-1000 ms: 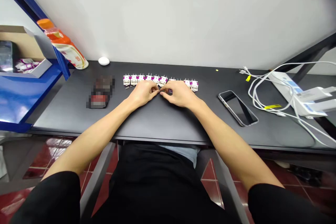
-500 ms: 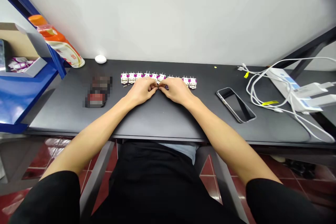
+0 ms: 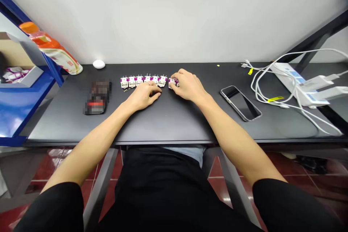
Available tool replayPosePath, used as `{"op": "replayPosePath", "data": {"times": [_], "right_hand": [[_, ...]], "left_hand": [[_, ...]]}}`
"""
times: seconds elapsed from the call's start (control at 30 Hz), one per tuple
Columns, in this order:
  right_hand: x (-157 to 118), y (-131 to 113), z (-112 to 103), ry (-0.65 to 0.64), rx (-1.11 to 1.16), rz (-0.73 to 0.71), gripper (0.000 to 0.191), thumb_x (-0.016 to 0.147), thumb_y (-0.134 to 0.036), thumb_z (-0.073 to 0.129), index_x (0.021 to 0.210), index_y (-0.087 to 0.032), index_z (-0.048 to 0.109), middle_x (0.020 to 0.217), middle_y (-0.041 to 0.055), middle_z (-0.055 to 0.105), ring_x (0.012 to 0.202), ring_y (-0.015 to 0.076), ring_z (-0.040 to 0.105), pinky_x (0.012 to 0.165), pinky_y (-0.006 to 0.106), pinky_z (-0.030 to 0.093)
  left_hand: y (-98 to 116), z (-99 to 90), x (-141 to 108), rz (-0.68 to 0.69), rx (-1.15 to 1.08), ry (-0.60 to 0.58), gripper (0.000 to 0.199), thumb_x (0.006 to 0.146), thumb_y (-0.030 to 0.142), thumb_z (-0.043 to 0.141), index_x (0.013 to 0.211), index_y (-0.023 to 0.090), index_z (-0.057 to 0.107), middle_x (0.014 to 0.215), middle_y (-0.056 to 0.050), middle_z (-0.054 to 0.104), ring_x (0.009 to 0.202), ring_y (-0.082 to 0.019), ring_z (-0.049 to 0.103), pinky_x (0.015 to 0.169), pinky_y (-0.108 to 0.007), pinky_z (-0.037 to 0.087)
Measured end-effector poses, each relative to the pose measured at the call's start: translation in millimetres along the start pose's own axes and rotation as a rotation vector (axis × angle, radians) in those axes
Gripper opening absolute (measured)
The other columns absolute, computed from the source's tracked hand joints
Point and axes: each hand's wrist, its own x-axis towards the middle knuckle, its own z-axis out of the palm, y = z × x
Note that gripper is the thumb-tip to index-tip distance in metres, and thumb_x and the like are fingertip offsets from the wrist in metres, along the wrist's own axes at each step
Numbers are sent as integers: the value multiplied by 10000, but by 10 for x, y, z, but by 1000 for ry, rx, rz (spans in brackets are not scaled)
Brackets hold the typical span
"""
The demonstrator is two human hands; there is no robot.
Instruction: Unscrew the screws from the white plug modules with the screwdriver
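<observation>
A row of small white-and-purple plastic parts [image 3: 132,81] with thin metal pins on top stands near the back of the dark tabletop. My left hand [image 3: 143,96] lies on the table just in front of this row, thumb and fingers slightly apart, with nothing visible between them. To the right of a small gap, my right hand [image 3: 188,84] has its thumb and index finger around another white-and-purple plastic part [image 3: 172,83]. That hand covers whatever sits behind it. Tiny metal pieces [image 3: 125,90] lie before the row's left end.
A phone [image 3: 240,103], white cables [image 3: 261,83] and a power strip [image 3: 296,83] lie on the right. Leftward are a pixelated dark object [image 3: 98,96], a white oval object [image 3: 99,64], an orange-capped bottle [image 3: 58,52] and an open box [image 3: 32,74] on a blue shelf.
My hands were fingertip to fingertip and have parted. The right moved right and up onto a plastic part; the left stayed near the row and its fingers loosened.
</observation>
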Motion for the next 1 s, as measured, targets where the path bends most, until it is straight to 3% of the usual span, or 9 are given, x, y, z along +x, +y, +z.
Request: {"op": "replayPosePath", "data": {"times": [0.1, 0.2, 0.33, 0.5, 0.63, 0.77, 0.87, 1.0], "right_hand": [[3, 7, 22, -33, -2, 28, 381, 1092, -434, 660, 1389, -234, 790, 1432, 178, 748, 1008, 368, 741, 897, 520, 568], [-10, -19, -8, -39, 27, 2, 295, 1076, -409, 689, 1280, -239, 816, 1394, 167, 765, 1033, 362, 743, 908, 509, 569], [-76, -132, -123, -113, 34, -107, 209, 1056, -385, 712, 1132, -225, 821, 1280, 149, 800, 1033, 337, 744, 876, 468, 552], [-177, -252, -262, -183, 103, -287, 274, 1028, -401, 751, 1208, -207, 825, 1228, 136, 824, 1054, 334, 756, 882, 440, 556], [-184, -242, -287, -98, 269, -362, 452, 1116, -218, 482, 1482, -203, 747, 1338, 138, 835, 1148, 310, 771, 1054, 468, 586], [-147, -159, -275, 32, 204, -321, 520, 1157, -267, 461, 1628, -137, 639, 1405, 215, 788, 1294, 367, 734, 1132, 543, 594], [-122, -88, -265, 162, 183, -341, 427, 1160, -349, 550, 1512, -174, 718, 1291, 177, 815, 1279, 350, 750, 1099, 516, 619], [-135, -89, -247, 374, 312, -336, 367, 1166, -543, 577, 1280, -243, 754, 1014, 93, 839, 888, 270, 782, 890, 465, 658]], "left_hand": [[-8, -6, -1, -9, 3, 7, 293, 1074, 336, 637, 1190, 210, 875, 1154, -103, 811, 943, -240, 735, 985, -423, 620], [-12, -36, -2, -15, 27, 33, 254, 1061, 302, 640, 1165, 205, 851, 1118, -93, 793, 862, -215, 695, 939, -402, 616], [-15, -102, -5, -25, 62, 132, 191, 1003, 189, 639, 1127, 204, 785, 1042, -73, 769, 848, -214, 663, 916, -392, 593], [46, -169, -22, -8, 44, 200, 334, 936, 116, 615, 1238, 201, 729, 1124, -79, 771, 919, -230, 681, 951, -416, 600], [102, -185, -36, 69, 3, 100, 480, 886, 90, 603, 1339, 206, 714, 1296, -105, 780, 1141, -277, 712, 1081, -453, 601], [98, -193, -49, 95, 4, 57, 334, 917, 126, 605, 1200, 206, 762, 1271, -105, 801, 1224, -297, 719, 1134, -468, 597], [105, -198, -55, 159, -2, 36, 366, 967, 161, 611, 1293, 209, 771, 1339, -100, 815, 1293, -307, 729, 1203, -502, 576], [135, -177, -53, 297, -44, -120, 505, 1021, 205, 634, 1518, 230, 717, 1553, -110, 759, 1421, -315, 697, 1304, -527, 525]]}}
